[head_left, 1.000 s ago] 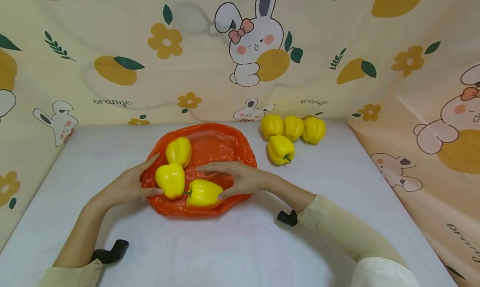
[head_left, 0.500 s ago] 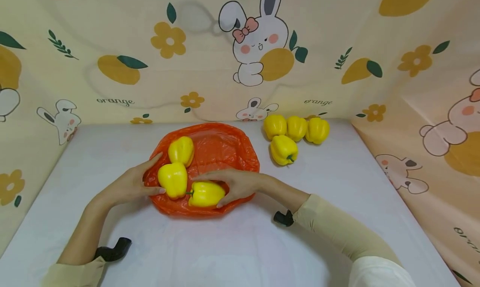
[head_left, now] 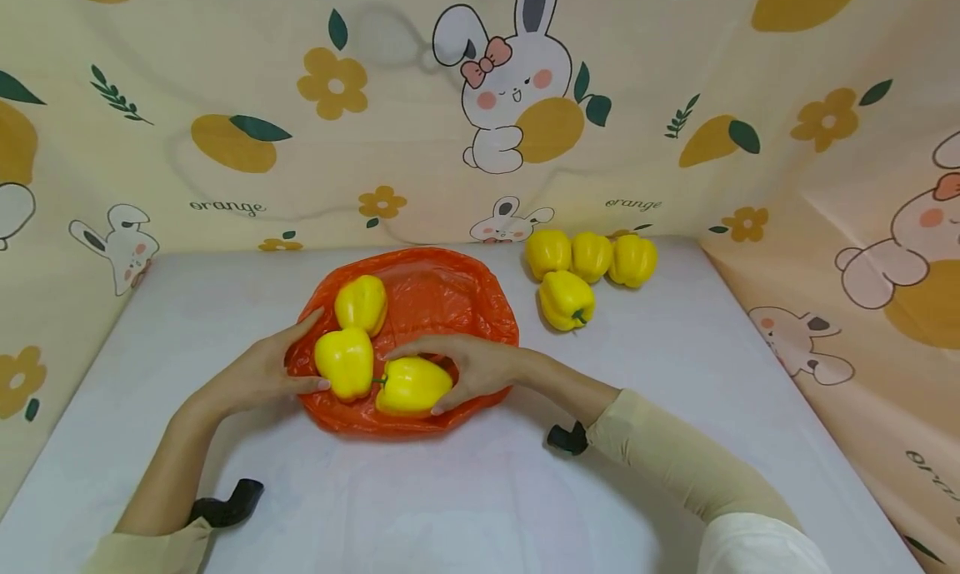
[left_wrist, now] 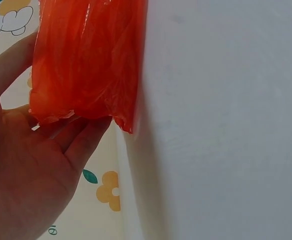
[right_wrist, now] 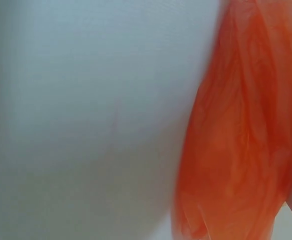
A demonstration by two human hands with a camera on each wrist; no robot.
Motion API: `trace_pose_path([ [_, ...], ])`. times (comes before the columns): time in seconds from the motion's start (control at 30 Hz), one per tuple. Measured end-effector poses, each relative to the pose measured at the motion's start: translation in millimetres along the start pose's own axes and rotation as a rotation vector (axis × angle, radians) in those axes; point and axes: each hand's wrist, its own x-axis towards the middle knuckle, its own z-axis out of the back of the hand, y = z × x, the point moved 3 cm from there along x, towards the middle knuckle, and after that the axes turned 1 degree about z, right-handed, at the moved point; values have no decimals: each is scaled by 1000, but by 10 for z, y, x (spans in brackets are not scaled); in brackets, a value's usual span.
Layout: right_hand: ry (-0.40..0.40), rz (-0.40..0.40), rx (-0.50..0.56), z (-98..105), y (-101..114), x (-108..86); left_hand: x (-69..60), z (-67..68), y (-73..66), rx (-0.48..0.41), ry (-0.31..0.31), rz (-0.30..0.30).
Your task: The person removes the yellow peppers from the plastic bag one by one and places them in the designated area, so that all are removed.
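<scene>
An opened red plastic bag (head_left: 427, 299) lies on the table with three yellow peppers inside. My left hand (head_left: 258, 374) holds the bag's left side, thumb over the rim beside one pepper (head_left: 345, 364); another pepper (head_left: 362, 305) sits just behind it. In the left wrist view, the fingers of my left hand (left_wrist: 41, 160) curve round the red bag (left_wrist: 86, 60). Inside the bag, my right hand (head_left: 480, 367) grips the front pepper (head_left: 414, 386), its green stem pointing left. The red bag (right_wrist: 236, 140) hides most of that hand in the right wrist view.
Several more yellow peppers stand at the back right: three in a row, one of them a pepper (head_left: 591, 257) in the middle, and one pepper (head_left: 567, 300) in front. A printed cloth (head_left: 405, 99) hangs behind the white table (head_left: 450, 499). Black curved pieces are at both wrists.
My right hand has moved slightly left and down, and its fingers have closed round the front pepper. My left hand stays at the bag's edge. The whole view has shifted a little.
</scene>
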Motion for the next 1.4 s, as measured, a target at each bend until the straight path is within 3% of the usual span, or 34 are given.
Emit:
trace_pose_path([
  [0.47,-111,-37,10,141,38,-172,-19,-6,10,7,-1,11],
  [0.8,-232,-97,21,328,44,-431,-27,-4,30,14,-14,-9],
  [1.4,-478,-228,13,666,73,-939,-31,3,24,20,-14,7],
])
